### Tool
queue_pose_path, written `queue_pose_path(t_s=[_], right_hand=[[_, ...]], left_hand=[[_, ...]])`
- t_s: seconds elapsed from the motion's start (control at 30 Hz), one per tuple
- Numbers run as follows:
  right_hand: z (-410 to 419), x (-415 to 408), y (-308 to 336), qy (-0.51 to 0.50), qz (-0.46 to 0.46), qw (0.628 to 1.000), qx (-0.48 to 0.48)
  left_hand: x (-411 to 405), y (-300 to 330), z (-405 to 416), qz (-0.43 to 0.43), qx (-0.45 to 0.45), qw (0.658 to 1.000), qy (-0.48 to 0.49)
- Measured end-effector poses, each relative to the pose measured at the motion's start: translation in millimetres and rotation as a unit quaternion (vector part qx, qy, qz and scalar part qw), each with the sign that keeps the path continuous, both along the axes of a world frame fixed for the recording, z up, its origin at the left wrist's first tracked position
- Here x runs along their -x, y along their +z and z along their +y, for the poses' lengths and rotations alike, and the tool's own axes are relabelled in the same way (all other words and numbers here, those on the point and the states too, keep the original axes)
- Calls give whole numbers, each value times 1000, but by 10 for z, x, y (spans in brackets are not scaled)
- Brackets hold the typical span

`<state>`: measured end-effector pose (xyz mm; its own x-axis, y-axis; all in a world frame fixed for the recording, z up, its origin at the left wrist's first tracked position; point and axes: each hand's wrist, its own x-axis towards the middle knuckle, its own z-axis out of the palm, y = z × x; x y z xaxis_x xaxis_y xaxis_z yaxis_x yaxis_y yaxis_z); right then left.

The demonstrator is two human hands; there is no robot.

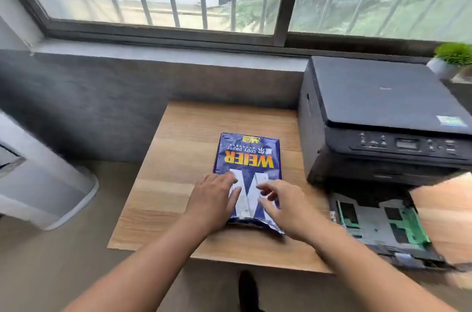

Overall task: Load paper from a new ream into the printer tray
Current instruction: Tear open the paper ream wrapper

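A blue wrapped ream of copy paper (249, 156) lies flat on the wooden table (178, 158), its yellow lettering upside down to me. My left hand (213, 196) rests flat on the ream's near left part, fingers spread. My right hand (278, 205) lies on its near right part with fingers curled against the wrapper. To the right stands a black printer (378, 117). Its paper tray (380, 225) is pulled out toward me and shows grey and green parts with no paper visible in it.
A window with bars runs along the back above a grey ledge. A small potted plant (453, 56) stands behind the printer. A white appliance (46, 184) sits on the floor at the left. A dark shoe (247, 288) shows below the table's front edge.
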<state>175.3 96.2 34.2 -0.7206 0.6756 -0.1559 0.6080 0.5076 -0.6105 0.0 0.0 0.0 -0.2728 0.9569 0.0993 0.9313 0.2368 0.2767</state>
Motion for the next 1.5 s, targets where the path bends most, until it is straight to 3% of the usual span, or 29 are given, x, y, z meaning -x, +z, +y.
queue_pose_path(t_s=[0.13, 0.2, 0.3, 0.5, 0.63, 0.73, 0.87, 1.1, 1.2, 1.27, 1.33, 1.4, 1.47, 1.5], right_hand=[[181, 479, -936, 7, -97, 994, 43], [274, 652, -1289, 6, -119, 993, 20], [292, 707, -1613, -32, -68, 997, -14], [163, 649, -1763, -86, 9, 996, 28], [303, 767, -1706, -100, -26, 993, 62], [273, 689, -1589, -33, -69, 994, 80], [-369, 80, -1575, 127, -144, 975, 113], [-794, -32, -1774, 55, -140, 989, -12], [-879, -92, -1799, 39, -78, 994, -70], [-851, -149, -1774, -10, 22, 1000, 4], [-813, -148, -1711, -195, 126, 963, 139], [-727, -75, -1688, -417, 194, 853, 245], [-616, 8, -1692, -548, 226, 752, 289], [-567, 35, -1700, -583, 231, 722, 292]], left_hand=[[246, -721, 331, -9, 5, 1000, -29], [360, -1103, 403, -27, 45, 997, -50], [408, -1453, 405, -11, 57, 995, -84], [349, -1613, 359, -47, 83, 992, -83], [378, -1573, 358, -46, 108, 989, -85], [410, -1534, 369, -37, 127, 987, -89], [384, -1521, 369, -15, 133, 987, -88], [237, -1467, 281, 41, 186, 979, -79], [196, -1477, 135, 60, 187, 977, -79], [184, -1456, 89, 67, 180, 979, -69], [175, -1446, 104, 68, 177, 980, -62], [155, -1455, 119, 67, 172, 981, -57], [133, -1473, 119, 67, 173, 981, -52], [124, -1478, 116, 66, 175, 981, -50]])
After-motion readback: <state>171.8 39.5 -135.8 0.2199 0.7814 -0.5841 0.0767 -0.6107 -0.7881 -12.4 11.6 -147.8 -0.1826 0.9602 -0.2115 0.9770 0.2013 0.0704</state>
